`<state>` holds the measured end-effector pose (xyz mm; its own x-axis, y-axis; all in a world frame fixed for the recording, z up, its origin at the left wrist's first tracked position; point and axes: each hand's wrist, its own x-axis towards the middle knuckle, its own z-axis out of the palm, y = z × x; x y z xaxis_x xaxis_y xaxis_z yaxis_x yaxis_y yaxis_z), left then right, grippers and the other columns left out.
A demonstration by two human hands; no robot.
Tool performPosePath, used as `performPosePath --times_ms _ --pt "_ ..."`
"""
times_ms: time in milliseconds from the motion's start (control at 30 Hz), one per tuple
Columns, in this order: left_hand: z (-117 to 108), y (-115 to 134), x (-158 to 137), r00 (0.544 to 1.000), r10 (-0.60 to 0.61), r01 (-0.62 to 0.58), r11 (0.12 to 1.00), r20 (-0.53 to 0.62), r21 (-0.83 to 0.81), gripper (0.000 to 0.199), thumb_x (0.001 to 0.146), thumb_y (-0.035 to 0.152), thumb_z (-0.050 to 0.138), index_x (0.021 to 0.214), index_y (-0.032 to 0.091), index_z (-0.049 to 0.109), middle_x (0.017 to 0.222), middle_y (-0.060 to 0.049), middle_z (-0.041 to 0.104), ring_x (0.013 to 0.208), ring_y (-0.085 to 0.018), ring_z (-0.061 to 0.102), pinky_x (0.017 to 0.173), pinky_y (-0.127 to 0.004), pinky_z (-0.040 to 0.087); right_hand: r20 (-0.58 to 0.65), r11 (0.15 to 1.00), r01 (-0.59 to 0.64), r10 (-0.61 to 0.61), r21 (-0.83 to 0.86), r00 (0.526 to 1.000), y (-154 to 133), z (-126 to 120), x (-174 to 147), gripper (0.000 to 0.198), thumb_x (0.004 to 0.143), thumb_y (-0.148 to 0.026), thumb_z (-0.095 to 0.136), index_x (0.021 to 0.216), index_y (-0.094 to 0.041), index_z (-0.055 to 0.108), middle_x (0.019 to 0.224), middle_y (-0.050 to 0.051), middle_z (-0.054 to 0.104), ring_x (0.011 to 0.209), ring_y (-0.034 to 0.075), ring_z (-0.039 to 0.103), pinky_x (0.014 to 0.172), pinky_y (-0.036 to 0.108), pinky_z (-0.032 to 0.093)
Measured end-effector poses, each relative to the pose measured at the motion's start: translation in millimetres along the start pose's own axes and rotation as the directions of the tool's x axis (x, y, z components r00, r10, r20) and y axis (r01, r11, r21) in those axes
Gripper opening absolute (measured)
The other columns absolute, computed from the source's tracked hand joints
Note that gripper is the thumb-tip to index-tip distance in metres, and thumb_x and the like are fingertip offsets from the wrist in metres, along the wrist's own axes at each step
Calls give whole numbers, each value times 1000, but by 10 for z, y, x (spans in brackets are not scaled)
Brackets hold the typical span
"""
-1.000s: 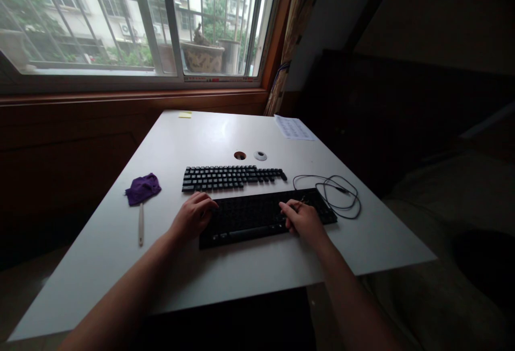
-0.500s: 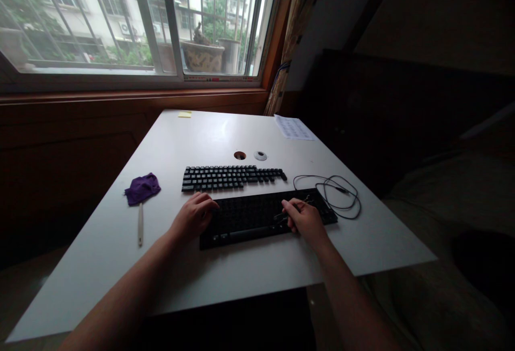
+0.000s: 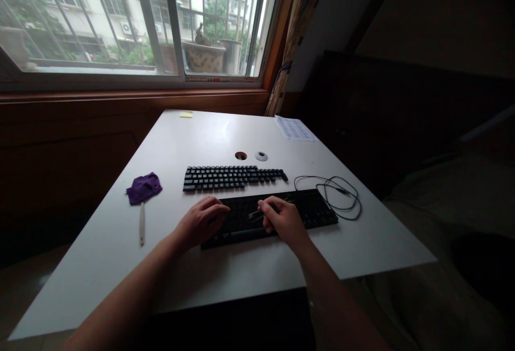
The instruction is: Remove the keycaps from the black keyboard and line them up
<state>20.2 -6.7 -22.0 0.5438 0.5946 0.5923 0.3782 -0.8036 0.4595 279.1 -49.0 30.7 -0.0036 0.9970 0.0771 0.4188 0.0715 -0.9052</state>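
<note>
A black keyboard (image 3: 237,237) with its keycaps mostly off lies slightly askew near the front of the white table. Over its middle, my right hand (image 3: 281,219) pinches a wire keycap puller (image 3: 254,215), whose looped end points left and down at the key bed. My left hand (image 3: 203,221) is over the keyboard's left end, palm down, fingers loosely bent and nothing visible in them. The thumb side is in shadow. Behind the keyboard, loose dark keycaps (image 3: 219,177) stand in rows laid out like a keyboard.
A purple cloth (image 3: 144,188) on a pale handle (image 3: 142,225) lies at left. The keyboard's black cable (image 3: 354,203) is coiled at right. Farther back are a cable hole (image 3: 240,155), its round cover (image 3: 261,156), a printed sheet (image 3: 295,129) and yellow sticky notes (image 3: 185,114).
My right hand has moved left along the keyboard with the keycap puller. My left hand has shifted right, from the keyboard's left edge to over its keys area.
</note>
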Motion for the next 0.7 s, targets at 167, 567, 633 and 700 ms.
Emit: performPosePath --times_ms 167,567,633,700 --pt "7 78 11 994 -86 96 976 62 -197 33 87 23 67 120 21 62 104 -8 60 76 -13 60 69 -27 55 64 978 -15 2 209 998 -127 200 -7 33 89 -52 60 82 -19 65 52 -3 61 40 11 57 40 19 44" --pt "-27 122 31 985 -159 173 914 69 -368 21 88 25 65 107 17 63 93 -7 67 79 -15 65 70 -26 53 67 936 -21 -3 351 998 -136 476 -19 35 88 -54 60 84 -20 64 55 -2 63 44 12 58 44 21 47" --pt "-32 133 31 983 -170 185 901 72 -393 21 87 26 67 106 16 64 93 -7 67 80 -16 65 70 -26 53 55 929 -14 -7 369 998 -135 494 -19 34 89 -53 60 84 -19 64 55 -3 63 44 12 58 45 21 47" --pt "-34 142 31 980 -189 200 885 68 -420 21 87 27 68 105 16 64 93 -7 66 80 -16 65 70 -27 54 40 923 -8 -7 384 999 -134 512 -16 34 89 -53 60 84 -19 64 55 -3 62 44 11 59 45 21 48"
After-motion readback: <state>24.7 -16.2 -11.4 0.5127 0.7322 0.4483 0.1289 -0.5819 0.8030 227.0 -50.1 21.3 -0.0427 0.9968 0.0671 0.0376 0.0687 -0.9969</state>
